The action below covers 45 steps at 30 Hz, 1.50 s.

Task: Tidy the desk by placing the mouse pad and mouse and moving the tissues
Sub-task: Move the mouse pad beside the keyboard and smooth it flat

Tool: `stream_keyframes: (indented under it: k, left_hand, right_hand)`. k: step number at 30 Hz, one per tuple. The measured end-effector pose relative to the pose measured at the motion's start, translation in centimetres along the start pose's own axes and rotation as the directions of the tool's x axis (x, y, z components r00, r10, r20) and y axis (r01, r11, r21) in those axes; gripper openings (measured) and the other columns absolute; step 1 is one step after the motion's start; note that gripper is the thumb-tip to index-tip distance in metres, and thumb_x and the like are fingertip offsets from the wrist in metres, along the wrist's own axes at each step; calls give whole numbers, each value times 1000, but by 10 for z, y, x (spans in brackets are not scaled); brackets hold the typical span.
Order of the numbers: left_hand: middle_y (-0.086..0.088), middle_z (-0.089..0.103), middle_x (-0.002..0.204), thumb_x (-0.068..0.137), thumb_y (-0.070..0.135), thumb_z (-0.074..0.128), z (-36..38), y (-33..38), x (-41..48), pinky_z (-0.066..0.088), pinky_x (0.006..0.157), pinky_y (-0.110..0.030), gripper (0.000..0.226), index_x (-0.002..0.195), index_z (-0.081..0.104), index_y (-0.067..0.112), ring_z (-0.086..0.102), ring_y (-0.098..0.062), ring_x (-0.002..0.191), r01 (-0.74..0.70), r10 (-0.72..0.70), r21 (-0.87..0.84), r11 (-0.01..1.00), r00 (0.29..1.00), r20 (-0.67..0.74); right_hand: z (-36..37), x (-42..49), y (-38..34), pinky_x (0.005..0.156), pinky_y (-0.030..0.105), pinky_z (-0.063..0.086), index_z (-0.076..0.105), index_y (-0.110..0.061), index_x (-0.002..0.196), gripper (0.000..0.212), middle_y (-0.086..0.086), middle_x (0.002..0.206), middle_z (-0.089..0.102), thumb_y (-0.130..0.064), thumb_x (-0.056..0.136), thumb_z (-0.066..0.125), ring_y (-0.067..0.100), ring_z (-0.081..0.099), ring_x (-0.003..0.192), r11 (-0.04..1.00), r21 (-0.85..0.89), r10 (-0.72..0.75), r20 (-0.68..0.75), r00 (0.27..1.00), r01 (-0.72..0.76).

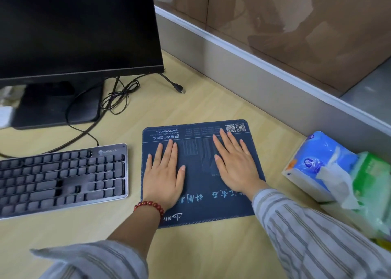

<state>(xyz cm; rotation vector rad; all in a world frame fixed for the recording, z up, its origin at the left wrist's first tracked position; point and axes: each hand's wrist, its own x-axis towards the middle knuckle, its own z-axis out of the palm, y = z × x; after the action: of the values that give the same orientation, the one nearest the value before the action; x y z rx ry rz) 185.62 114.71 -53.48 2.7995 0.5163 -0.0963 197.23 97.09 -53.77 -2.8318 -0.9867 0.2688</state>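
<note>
At the far left of the pale wooden bench (211, 100) a dark monitor (76, 28) stands on its black base (57, 107), with thin black cables (120, 96) looped loosely behind it and a loose plug (178, 88) lying further right. In front of the monitor lies a grey keyboard (61, 179), its right edge just beside the mouse pad (196, 185) but not touching it.

The mouse pad is dark blue with pale print and two small square codes near its far right corner; it lies flat on the bench. The left hand (164, 172), with a red bead bracelet (149, 207) at the wrist, rests palm down on the pad's left half, fingers (169, 151) extended and held close together, thumb out to the side. The right hand (236, 162) lies palm down on the right half, fingers (226, 140) slightly spread and flat. Both arms wear striped sleeves (313, 236).

To the right of the pad, apart from it, a blue tissue pack (317, 160) sits with a tissue sticking out, and a green pack (372, 185) leans against its right side. No mouse is in view.
</note>
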Motion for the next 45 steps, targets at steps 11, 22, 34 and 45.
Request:
stream_keyframes:
  k: [11, 22, 34, 45]
  left_hand:
    - [7, -10, 159, 86, 53, -3, -6, -23, -25, -6, 118, -35, 74, 152, -6, 19, -6, -15, 149, 9, -10, 43, 999, 1000, 1]
    - [12, -16, 153, 89, 51, 1, 14, 8, -51, -14, 116, -32, 68, 150, -8, 22, -19, -7, 141, -152, 151, 20, 988, 988, 35]
    - [15, -16, 154, 87, 53, 3, 8, -3, -57, -9, 117, -33, 71, 151, -8, 24, -15, -6, 143, -90, 91, -26, 996, 995, 37]
    - [11, -15, 159, 80, 58, -5, -5, -23, -54, -7, 117, -31, 71, 142, -23, 29, -15, -7, 145, -145, 128, 99, 984, 979, 160]
  right_hand:
    - [-4, -15, 1, 121, 39, -2, 0, -10, 153, 66, 6, 163, -5, -43, 97, 10, 20, -4, 150, 978, 9, 209, -2, 978, -209]
    - [12, -59, -43, 118, 33, -6, 10, -16, 154, 65, -1, 163, 4, -43, 94, 10, 14, 2, 150, 994, 56, -89, 6, 996, 89]
    - [9, -73, 9, 119, 32, -4, 3, -22, 154, 64, -4, 163, -3, -46, 94, 8, 14, -1, 150, 1000, 1, 18, 1, 1000, -18]
    - [5, -73, 7, 118, 33, -4, 2, -26, 153, 65, -4, 163, -5, -48, 93, 9, 15, -4, 150, 998, 3, 55, 24, 998, -55]
